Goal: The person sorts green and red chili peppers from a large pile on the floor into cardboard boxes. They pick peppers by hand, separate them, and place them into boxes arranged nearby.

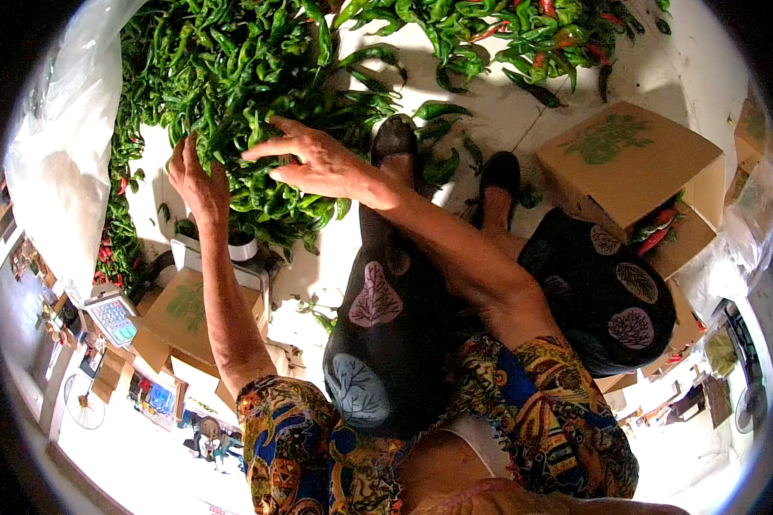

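Peppers (232,77) lie heaped under both hands; right hand (318,163) fingers spread over them; left hand (196,184) fingers buried, grip unclear.

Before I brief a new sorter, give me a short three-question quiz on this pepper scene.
1. True or false: both hands rest on the green pepper pile.
2. Which box shows red peppers inside: A, the box on the person's right, or B, the box on the person's left?
3. What colour are the shoes?

Key: 1 true: left hand and right hand both touch it. 2 A. 3 black.
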Demonstrator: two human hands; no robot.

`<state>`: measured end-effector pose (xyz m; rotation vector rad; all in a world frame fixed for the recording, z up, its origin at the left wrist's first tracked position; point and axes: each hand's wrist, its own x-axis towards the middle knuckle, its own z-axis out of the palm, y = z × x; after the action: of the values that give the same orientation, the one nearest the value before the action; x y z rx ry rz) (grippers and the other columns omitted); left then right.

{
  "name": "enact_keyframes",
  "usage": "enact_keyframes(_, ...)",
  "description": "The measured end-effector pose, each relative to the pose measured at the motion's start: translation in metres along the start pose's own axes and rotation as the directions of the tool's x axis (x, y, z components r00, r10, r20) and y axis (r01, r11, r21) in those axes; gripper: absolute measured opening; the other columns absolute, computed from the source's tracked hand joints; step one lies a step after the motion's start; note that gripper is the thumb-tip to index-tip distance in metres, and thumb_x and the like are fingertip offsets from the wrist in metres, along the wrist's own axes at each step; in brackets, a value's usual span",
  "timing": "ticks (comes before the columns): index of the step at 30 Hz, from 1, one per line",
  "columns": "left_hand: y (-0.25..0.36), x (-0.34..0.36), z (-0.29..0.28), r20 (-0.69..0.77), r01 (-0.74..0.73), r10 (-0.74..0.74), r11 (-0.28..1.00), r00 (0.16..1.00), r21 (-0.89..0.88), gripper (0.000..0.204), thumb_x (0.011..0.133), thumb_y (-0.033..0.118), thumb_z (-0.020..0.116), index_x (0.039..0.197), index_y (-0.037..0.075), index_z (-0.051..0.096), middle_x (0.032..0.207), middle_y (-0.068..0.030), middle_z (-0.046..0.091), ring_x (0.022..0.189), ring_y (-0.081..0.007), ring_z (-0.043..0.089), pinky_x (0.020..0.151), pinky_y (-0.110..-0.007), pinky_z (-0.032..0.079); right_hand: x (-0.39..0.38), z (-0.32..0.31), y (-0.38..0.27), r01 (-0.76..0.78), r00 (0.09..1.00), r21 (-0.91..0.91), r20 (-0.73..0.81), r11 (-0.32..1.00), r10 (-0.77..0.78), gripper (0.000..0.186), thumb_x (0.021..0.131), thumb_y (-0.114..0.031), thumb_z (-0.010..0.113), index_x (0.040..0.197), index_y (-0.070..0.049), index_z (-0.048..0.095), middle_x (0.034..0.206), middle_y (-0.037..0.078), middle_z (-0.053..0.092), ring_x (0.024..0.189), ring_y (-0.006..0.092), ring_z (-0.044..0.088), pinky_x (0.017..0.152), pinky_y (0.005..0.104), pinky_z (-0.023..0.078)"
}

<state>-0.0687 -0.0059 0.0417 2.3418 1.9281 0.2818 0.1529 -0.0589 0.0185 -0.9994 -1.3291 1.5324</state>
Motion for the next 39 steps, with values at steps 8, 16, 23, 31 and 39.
enact_keyframes(8,0.107,-0.013,0.029,0.121,-0.017,0.095,0.849,0.988,-0.528,0.033,0.076,-0.001,0.06,0.108,0.005,0.06,0.109,-0.016,0.058,0.096,-0.0331,0.058,0.083,-0.036,0.049,-0.059,-0.081,0.05,-0.25,0.764,0.028,-0.608,0.968,0.215,0.023,0.087,-0.011,0.059,0.108,-0.002,0.058,0.107,0.011,0.063,0.098,0.0193,0.062,0.083,0.0292,0.051)
enact_keyframes(16,0.236,0.074,0.044,-0.003,-0.398,0.481,0.722,0.877,-0.565,0.038,0.074,-0.001,0.062,0.112,0.005,0.058,0.103,-0.0176,0.058,0.093,-0.0361,0.057,0.081,-0.04,0.048,-0.111,-0.126,0.079,-0.363,0.515,0.218,-0.763,0.906,0.39,0.021,0.085,-0.011,0.059,0.105,-0.004,0.059,0.096,0.004,0.062,0.082,0.0151,0.06,0.072,0.0289,0.047)
enact_keyframes(23,0.275,0.073,0.045,0.13,-0.487,0.648,0.675,0.751,-0.554,0.04,0.074,0.007,0.064,0.113,0.005,0.055,0.1,-0.0201,0.058,0.094,-0.0387,0.056,0.083,-0.042,0.047,-0.117,-0.087,0.063,-0.303,0.678,0.467,-0.508,0.831,0.532,0.026,0.085,-0.016,0.059,0.106,-0.003,0.059,0.091,0.004,0.06,0.078,0.0132,0.056,0.068,0.0274,0.045)
enact_keyframes(31,0.147,-0.08,0.067,0.581,0.108,0.309,0.813,0.753,-0.572,0.033,0.075,0.017,0.059,0.105,0.005,0.06,0.081,-0.021,0.063,0.077,-0.0388,0.061,0.07,-0.046,0.049,-0.192,-0.118,0.136,-0.664,0.348,0.163,-0.797,0.73,0.494,0.04,0.081,-0.021,0.061,0.117,-0.004,0.052,0.095,0.01,0.056,0.081,0.0201,0.054,0.069,0.0366,0.047)
enact_keyframes(39,0.064,-0.228,0.14,0.724,0.234,0.041,0.933,0.688,-0.275,0.036,0.076,0.026,0.057,0.11,0.015,0.062,0.086,-0.0196,0.065,0.079,-0.0389,0.063,0.071,-0.046,0.05,-0.176,-0.081,0.117,-0.712,0.097,0.508,-0.613,0.485,0.784,0.059,0.077,-0.019,0.065,0.128,-0.011,0.036,0.113,0.015,0.049,0.096,0.0279,0.051,0.078,0.0412,0.046)
